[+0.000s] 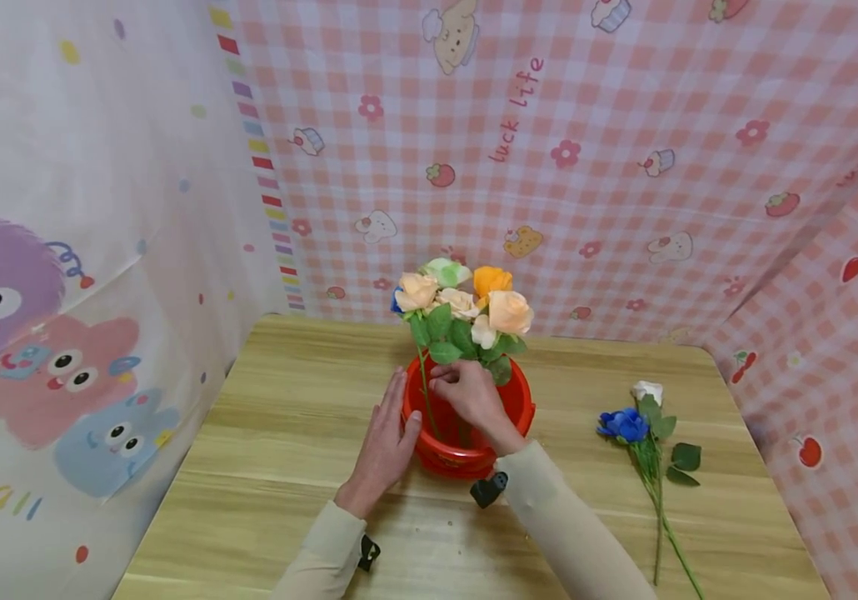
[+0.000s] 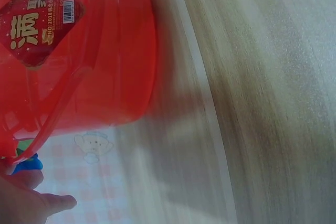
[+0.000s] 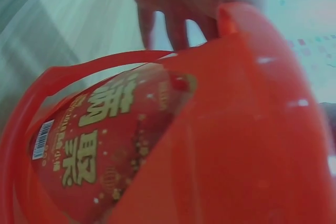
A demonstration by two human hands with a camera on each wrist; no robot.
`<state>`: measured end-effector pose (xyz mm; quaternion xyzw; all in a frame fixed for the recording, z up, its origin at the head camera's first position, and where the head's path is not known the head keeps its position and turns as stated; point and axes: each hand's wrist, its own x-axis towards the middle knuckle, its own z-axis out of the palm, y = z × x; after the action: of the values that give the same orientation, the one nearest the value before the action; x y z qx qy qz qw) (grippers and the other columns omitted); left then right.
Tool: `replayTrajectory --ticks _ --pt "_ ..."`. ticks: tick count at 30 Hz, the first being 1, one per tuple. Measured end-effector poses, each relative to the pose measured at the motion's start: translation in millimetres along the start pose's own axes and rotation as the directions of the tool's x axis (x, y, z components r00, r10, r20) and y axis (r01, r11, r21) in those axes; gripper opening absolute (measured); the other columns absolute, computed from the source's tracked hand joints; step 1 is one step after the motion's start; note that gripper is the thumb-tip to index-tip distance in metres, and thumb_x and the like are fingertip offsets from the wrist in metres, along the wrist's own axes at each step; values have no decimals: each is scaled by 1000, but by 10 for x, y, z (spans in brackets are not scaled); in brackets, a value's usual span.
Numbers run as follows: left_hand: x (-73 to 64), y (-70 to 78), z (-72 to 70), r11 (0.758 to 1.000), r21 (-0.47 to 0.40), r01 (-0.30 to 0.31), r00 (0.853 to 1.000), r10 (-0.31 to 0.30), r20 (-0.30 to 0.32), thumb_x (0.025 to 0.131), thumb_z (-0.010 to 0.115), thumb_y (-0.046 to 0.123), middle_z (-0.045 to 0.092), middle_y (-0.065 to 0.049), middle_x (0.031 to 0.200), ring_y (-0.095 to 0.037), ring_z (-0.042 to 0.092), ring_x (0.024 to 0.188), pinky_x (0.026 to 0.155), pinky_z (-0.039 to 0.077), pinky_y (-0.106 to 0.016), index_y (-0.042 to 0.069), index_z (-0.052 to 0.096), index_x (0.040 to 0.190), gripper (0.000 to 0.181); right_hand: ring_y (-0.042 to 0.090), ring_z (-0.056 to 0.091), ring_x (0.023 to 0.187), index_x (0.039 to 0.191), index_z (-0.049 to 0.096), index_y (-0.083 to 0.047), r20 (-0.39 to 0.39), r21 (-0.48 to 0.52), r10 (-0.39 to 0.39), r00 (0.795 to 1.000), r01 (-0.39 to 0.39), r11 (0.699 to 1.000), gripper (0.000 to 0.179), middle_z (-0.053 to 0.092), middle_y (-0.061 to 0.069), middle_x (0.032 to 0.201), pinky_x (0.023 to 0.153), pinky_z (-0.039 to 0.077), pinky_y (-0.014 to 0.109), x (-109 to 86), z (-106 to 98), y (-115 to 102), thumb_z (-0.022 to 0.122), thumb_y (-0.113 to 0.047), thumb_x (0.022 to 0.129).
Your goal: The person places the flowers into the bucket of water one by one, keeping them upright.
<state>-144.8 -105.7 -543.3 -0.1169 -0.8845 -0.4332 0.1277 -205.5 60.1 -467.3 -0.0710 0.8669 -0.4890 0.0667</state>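
A red plastic bucket point(image 1: 525, 392) stands on the table, holding several artificial roses in peach, cream, pale green and orange. My left hand point(image 1: 384, 437) rests with straight fingers along the bucket's left side. My right hand point(image 1: 474, 400) reaches over the front rim, its thumb and fingers pinched together at the green stem of the left peach rose point(image 1: 417, 292). In the left wrist view, the left hand point(image 2: 23, 198) shows beside the bucket point(image 2: 121, 51) and its handle. The right wrist view looks at the bucket's wall point(image 3: 236, 129) and the left hand's fingers point(image 3: 176, 30) beyond.
On the right of the wooden table point(image 1: 264, 492) lie a blue flower point(image 1: 624, 425) and a white flower point(image 1: 646, 390) with long stems. Two loose leaves point(image 1: 686, 457) are beside them. Patterned cloth point(image 1: 624, 200) hangs behind the table and at both sides.
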Motion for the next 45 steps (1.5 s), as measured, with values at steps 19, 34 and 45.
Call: replayTrajectory --ticks 19,34,45 --pt "0 -17 -3 1000 4 -11 1000 11 -12 107 50 19 26 -14 170 -32 29 154 116 26 -71 4 26 164 64 21 71 96 114 77 -4 -112 181 -80 991 99 979 23 76 6 105 87 59 37 -376 -290 45 74 -17 96" --pt "3 -23 16 1000 5 -12 1000 12 -17 107 50 17 24 -14 170 -33 28 154 116 26 -70 4 25 164 64 28 71 97 119 68 10 -286 451 -12 958 145 881 27 70 27 108 85 60 30 -675 -491 231 66 -10 101" --pt "1 -28 23 1000 -11 -22 999 22 -27 107 50 17 25 -15 170 -32 27 154 117 26 -69 3 26 164 64 26 74 92 119 68 10 -415 463 9 910 202 863 31 74 17 102 84 61 28 -846 -694 388 66 -16 103"
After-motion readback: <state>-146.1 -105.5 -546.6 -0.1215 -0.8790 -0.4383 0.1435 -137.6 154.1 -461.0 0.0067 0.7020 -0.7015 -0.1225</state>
